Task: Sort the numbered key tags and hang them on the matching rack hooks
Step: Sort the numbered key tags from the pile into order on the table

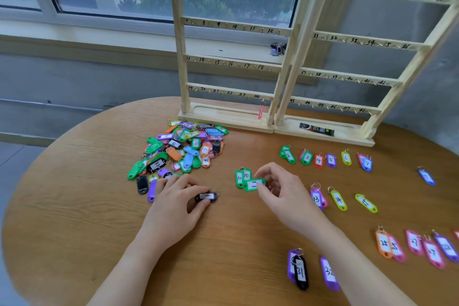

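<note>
Green tag (pixel 253 184): marked 11, pinched by the right hand (pixel 278 189), being set beside the 10s (pixel 242 177).
Black tag (pixel 207 197): pinched under the left hand (pixel 181 196) — number best read before placing.
Pile (pixel 183 149): unsorted, left of centre on the surface (pixel 87 181).
Racks (pixel 231 62): hooks bare — rows should be kept ordered, gaps left for missing numbers.

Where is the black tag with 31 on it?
In the head view, the black 31 tag lies near the table's front edge, under the right forearm, overlapping a purple tag, with the purple 32 tag just to its right.
</note>
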A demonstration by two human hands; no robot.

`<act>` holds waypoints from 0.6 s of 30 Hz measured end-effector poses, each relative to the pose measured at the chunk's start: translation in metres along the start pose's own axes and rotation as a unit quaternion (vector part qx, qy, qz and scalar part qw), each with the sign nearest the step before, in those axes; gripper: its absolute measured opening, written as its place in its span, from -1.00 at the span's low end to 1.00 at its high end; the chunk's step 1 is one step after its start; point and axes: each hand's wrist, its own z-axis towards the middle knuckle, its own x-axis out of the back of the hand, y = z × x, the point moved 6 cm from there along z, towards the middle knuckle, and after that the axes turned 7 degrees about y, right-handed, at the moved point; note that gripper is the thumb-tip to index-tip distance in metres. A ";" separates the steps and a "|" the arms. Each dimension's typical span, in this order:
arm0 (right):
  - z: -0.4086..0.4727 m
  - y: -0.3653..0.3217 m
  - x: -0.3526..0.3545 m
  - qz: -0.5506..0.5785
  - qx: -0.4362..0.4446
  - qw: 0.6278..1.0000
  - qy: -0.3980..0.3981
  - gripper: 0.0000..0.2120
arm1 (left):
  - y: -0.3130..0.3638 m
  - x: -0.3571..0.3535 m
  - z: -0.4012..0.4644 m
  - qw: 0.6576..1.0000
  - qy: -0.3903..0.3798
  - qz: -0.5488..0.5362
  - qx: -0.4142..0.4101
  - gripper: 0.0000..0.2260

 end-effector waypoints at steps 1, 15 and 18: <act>-0.005 0.002 0.005 0.000 0.000 1.000 0.006 -0.82 | 0.000 0.000 0.000 1.000 0.001 -0.002 0.000 -0.79; -0.055 0.042 0.075 -0.018 -0.036 0.996 0.080 -0.71 | 0.024 -0.004 0.009 0.991 -0.044 -0.093 0.087 -0.81; -0.060 0.047 0.087 -0.026 -0.041 0.995 0.090 -0.71 | 0.043 -0.010 0.020 0.983 -0.041 -0.155 0.085 -0.77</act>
